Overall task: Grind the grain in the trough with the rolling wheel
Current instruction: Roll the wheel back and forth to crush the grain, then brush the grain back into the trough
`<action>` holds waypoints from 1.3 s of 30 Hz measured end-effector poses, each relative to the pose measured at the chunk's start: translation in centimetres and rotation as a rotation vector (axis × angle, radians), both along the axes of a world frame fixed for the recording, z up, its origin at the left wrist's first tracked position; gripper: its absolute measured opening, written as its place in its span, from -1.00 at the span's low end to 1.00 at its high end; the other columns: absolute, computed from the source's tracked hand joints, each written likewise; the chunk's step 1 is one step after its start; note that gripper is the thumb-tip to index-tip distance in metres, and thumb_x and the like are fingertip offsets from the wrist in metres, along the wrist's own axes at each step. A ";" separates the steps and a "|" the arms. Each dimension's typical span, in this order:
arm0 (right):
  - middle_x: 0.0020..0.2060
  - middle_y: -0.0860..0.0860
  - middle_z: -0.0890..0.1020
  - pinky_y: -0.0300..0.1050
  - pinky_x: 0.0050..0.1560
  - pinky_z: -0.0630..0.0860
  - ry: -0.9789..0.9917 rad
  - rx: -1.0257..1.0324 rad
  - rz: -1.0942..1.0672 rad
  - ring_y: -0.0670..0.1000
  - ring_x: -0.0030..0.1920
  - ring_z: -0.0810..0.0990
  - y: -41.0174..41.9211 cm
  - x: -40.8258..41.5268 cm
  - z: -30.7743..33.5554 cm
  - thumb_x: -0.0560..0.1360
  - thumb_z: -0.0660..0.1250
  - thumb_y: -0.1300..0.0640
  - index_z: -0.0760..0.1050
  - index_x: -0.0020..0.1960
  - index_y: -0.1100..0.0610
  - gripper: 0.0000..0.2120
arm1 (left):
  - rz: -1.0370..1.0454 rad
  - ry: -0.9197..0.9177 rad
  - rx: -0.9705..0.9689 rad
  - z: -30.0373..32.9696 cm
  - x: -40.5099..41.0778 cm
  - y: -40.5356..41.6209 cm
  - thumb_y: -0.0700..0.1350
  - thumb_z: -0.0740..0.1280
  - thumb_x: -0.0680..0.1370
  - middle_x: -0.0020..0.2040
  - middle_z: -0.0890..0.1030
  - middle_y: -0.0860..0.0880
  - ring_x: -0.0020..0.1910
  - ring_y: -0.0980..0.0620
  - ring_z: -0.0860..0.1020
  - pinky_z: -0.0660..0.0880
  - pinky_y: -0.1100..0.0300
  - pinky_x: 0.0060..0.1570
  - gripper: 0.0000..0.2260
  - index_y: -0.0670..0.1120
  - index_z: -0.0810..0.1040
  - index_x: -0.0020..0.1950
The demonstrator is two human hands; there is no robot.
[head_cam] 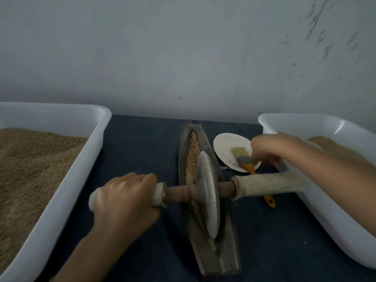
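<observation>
- The right hand point(264, 151) is motion-blurred; its grip cannot be told.
- The left hand point(124, 198) hides most of the left handle wrap point(92, 200).
- Both white tubs point(67, 180) point(305, 123) run off the frame edges.
- The brush point(247, 161) handle passes under the right wrapped handle point(268, 185).

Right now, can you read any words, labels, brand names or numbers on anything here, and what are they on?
None: no writing, label or number shows anywhere.
Left white tub: plain.
Right white tub: plain.
Grinding trough: bare.
Rolling wheel: bare.
Paper plate: blank.
Brush: no readable mark, somewhat blurred.
</observation>
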State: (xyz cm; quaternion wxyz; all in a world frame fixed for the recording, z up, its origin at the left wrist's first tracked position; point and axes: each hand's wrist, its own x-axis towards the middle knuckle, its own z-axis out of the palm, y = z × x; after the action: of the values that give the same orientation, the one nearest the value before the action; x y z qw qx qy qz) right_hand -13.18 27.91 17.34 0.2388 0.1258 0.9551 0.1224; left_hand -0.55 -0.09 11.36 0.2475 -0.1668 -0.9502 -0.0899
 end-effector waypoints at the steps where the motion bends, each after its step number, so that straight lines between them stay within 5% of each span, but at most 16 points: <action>1: -0.24 0.08 0.60 -0.16 -0.22 0.56 -0.073 0.015 -0.025 0.02 -0.29 0.59 0.3 -0.3 -0.7 0.50 0.33 0.06 0.48 -0.16 0.20 -0.79 | -0.010 0.003 0.003 -0.1 0.0 0.0 -0.20 0.54 -0.01 -0.55 0.34 0.13 -0.57 0.14 0.26 -0.14 0.39 -0.41 -0.62 0.00 0.34 -0.49; 5: -0.14 0.03 0.56 -0.16 -0.05 0.51 -0.248 0.147 0.093 0.01 -0.11 0.56 0.8 0.1 -2.2 0.53 0.25 -0.03 0.50 0.08 0.16 -0.73 | -0.020 -0.004 0.019 -0.5 -0.1 -0.2 -0.17 0.56 -0.02 -0.55 0.35 0.13 -0.57 0.13 0.29 -0.13 0.41 -0.40 -0.61 0.02 0.35 -0.48; 11: 0.22 0.13 0.47 -0.11 0.02 0.44 -0.265 0.121 0.229 0.07 0.01 0.47 -0.5 0.9 -2.5 0.60 0.12 0.08 0.04 0.52 0.01 -0.47 | -0.024 0.018 0.045 -0.6 -0.1 -0.3 -0.19 0.49 0.07 -0.53 0.38 0.09 -0.56 0.07 0.36 -0.09 0.42 -0.38 -0.72 -0.02 0.38 -0.47; 13: 0.16 0.12 0.54 -0.15 -0.06 0.45 -0.208 0.145 0.177 0.04 -0.06 0.50 -0.6 1.2 -1.8 0.59 0.12 0.10 0.18 0.47 0.11 -0.53 | -0.022 0.020 0.049 -0.6 -0.1 -0.3 -0.19 0.48 0.08 -0.53 0.39 0.09 -0.55 0.07 0.37 -0.07 0.42 -0.38 -0.72 -0.01 0.38 -0.46; 15: -0.01 0.11 0.61 -0.15 -0.12 0.49 -0.101 0.134 0.064 0.03 -0.15 0.57 -0.7 1.6 -0.3 0.59 0.11 0.08 0.45 0.21 0.23 -0.69 | -0.019 0.025 0.057 -0.6 0.0 -0.3 -0.18 0.45 0.12 -0.53 0.39 0.09 -0.55 0.07 0.37 -0.05 0.42 -0.38 -0.76 -0.01 0.38 -0.46; 19: -0.40 0.06 0.45 -0.17 -0.29 0.38 0.254 0.174 0.188 -0.01 -0.41 0.42 -1.1 1.7 4.1 0.49 0.19 0.32 0.38 -0.28 0.21 -0.83 | -0.029 0.030 0.059 -0.6 -0.1 -0.3 -0.14 0.34 0.18 -0.52 0.40 0.08 -0.54 0.06 0.38 -0.04 0.42 -0.38 -0.88 -0.02 0.40 -0.46; 22: -0.34 0.10 0.55 -0.16 -0.33 0.37 0.532 -0.033 0.312 0.07 -0.37 0.51 -1.4 1.2 7.0 0.54 0.16 0.21 0.43 -0.23 0.18 -0.81 | -0.025 0.034 0.069 -0.6 -0.1 -0.3 -0.14 0.34 0.16 -0.52 0.39 0.08 -0.54 0.05 0.39 -0.02 0.42 -0.37 -0.88 -0.02 0.39 -0.46; 26: -0.39 0.06 0.61 -0.30 -0.55 0.32 0.431 -0.337 0.240 -0.08 -0.63 0.48 -4.4 1.3 6.8 0.60 0.15 0.01 0.47 -0.12 0.14 -0.75 | -0.033 0.055 0.070 -0.6 -0.2 -0.2 -0.13 0.35 0.18 -0.52 0.38 0.09 -0.54 0.07 0.37 -0.03 0.42 -0.36 -0.84 -0.01 0.35 -0.46; 31: -0.37 0.21 0.60 -0.25 -0.58 0.39 0.386 -0.420 0.238 0.02 -0.59 0.51 -6.8 0.5 3.7 0.52 0.16 0.26 0.40 -0.16 0.28 -0.88 | -0.025 0.051 0.043 -1.0 -0.3 -0.4 -0.18 0.47 0.10 -0.51 0.39 0.08 -0.53 0.05 0.38 0.01 0.30 -0.45 -0.75 -0.02 0.39 -0.45; 35: -0.44 0.10 0.55 -0.24 -0.53 0.44 0.344 -0.414 0.251 -0.02 -0.53 0.53 -7.5 -0.5 2.8 0.50 0.23 0.31 0.39 -0.28 0.22 -0.82 | -0.023 0.057 0.037 -1.0 -0.2 -0.3 -0.19 0.48 0.10 -0.52 0.39 0.07 -0.53 0.04 0.38 0.11 0.26 -0.43 -0.75 -0.03 0.40 -0.46; 39: -0.35 0.10 0.63 -0.14 -0.40 0.57 0.356 -0.403 0.322 0.02 -0.41 0.63 -7.8 -0.6 3.1 0.48 0.29 0.28 0.51 -0.18 0.17 -0.92 | -0.017 0.059 0.040 -0.8 -0.2 -0.3 -0.16 0.43 0.12 -0.53 0.39 0.07 -0.54 0.05 0.38 -0.07 0.40 -0.38 -0.78 -0.03 0.38 -0.47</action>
State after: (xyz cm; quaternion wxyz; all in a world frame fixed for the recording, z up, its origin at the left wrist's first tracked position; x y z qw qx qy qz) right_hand -13.74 20.08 20.43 0.0654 -0.0573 0.9946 -0.0573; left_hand -0.74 -0.36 10.55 0.2781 -0.1722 -0.9390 -0.1061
